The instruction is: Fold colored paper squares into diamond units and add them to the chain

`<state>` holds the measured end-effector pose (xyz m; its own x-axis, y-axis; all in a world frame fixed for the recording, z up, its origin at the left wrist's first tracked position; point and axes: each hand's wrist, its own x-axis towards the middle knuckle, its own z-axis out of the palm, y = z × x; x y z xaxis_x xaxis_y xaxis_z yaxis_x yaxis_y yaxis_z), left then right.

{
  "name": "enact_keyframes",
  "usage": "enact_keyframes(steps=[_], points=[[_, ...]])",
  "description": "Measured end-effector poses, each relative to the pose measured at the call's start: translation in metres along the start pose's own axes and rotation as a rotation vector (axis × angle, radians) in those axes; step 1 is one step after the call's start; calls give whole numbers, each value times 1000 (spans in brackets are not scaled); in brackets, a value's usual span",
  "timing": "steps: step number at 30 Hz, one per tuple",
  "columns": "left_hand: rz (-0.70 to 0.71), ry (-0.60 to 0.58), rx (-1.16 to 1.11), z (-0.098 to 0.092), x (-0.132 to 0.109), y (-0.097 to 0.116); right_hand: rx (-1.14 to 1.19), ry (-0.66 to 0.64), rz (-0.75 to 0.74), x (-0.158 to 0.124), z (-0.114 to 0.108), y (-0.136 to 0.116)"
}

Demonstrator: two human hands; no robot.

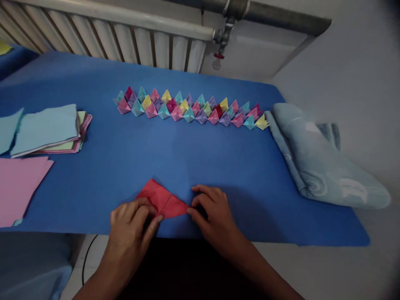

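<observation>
A folded red paper (161, 198) lies flat on the blue table cover (187, 158) near its front edge. My left hand (133, 225) presses on the paper's left lower corner with curled fingers. My right hand (212, 210) pinches the paper's right tip with thumb and forefinger. Both hands touch the same sheet.
Two rows of small folded paper shapes (190, 109) in several colours lie across the middle back. A stack of coloured sheets (51, 129) and pink sheets (18, 183) sit at the left. A light blue folded cloth (318, 162) lies at the right. A radiator (125, 41) stands behind.
</observation>
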<state>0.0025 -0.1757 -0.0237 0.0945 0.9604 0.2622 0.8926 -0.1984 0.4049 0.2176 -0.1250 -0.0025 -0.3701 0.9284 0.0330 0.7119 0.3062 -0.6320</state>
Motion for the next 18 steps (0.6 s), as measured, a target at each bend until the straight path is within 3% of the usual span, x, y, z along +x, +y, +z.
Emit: enact_keyframes(steps=[6, 10, 14, 18], points=[[162, 48, 113, -2, 2, 5, -39, 11, -33, -1, -3, -1], [307, 37, 174, -5, -2, 17, -140, -83, -109, -1, -4, -10], [290, 96, 177, -3, -7, 24, -209, -126, -125, -3, -3, -19], [263, 110, 103, 1, -9, 26, -97, -187, -73, -5, -3, -23]])
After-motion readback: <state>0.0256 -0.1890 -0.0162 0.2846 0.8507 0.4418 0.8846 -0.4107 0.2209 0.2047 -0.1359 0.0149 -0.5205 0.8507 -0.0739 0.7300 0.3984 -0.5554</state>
